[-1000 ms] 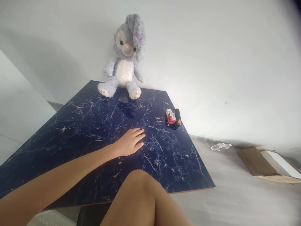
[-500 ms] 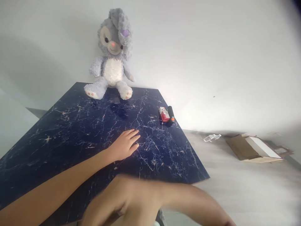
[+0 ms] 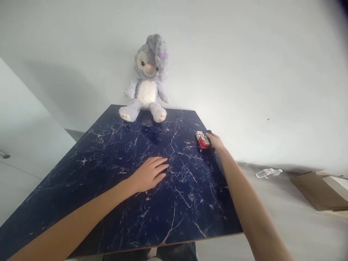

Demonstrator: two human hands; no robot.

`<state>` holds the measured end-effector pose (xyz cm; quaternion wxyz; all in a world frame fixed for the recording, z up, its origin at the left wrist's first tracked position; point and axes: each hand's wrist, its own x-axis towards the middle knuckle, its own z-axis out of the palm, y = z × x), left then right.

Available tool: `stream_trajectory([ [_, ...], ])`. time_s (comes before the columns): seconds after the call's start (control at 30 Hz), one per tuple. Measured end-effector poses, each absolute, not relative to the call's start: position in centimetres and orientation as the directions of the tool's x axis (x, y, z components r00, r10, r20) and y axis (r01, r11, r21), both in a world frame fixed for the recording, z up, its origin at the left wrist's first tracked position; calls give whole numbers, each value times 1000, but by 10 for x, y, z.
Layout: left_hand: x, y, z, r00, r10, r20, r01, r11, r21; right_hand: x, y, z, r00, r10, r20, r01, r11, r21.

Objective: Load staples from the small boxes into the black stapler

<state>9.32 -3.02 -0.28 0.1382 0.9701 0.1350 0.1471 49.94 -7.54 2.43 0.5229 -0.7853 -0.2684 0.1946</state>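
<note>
My left hand (image 3: 150, 174) lies flat and open on the dark blue marble-patterned table (image 3: 108, 170), fingers stretched toward the right. My right hand (image 3: 214, 142) reaches out to the table's right edge and rests on a small red and white box (image 3: 201, 140). A black cylinder lies beside the box, mostly hidden under the hand. Its fingers curl over these things, but I cannot see whether they grip. A grey plush rabbit (image 3: 148, 81) sits upright at the table's far edge against the white wall.
A crumpled clear plastic bottle (image 3: 268, 173) lies on the grey floor to the right of the table. Flat brown cardboard (image 3: 315, 190) lies on the floor at far right. A white wall rises behind the table.
My right arm has swung up from below the table's near edge and stretched out to the red and white box. The left hand has stayed flat in place.
</note>
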Motion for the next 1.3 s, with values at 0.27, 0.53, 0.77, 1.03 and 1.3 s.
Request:
stream_trajectory([
  [0.27,12,35,4,642,693,329,549,-715,433,447,-39,19,626,775,-84,174,-244,-954],
  [0.53,10,51,-6,494,787,369,630,-617,472,273,47,3,471,882,-23,311,-190,-931],
  [0.77,-13,73,-7,193,925,327,755,-353,552,104,87,-1,503,864,22,334,-171,-927],
  [1.03,-47,99,-4,128,953,276,774,-270,573,110,92,-10,386,903,188,414,12,-910],
  [1.3,-49,91,5,322,929,184,802,-370,468,160,99,-21,22,949,315,500,262,-825],
])
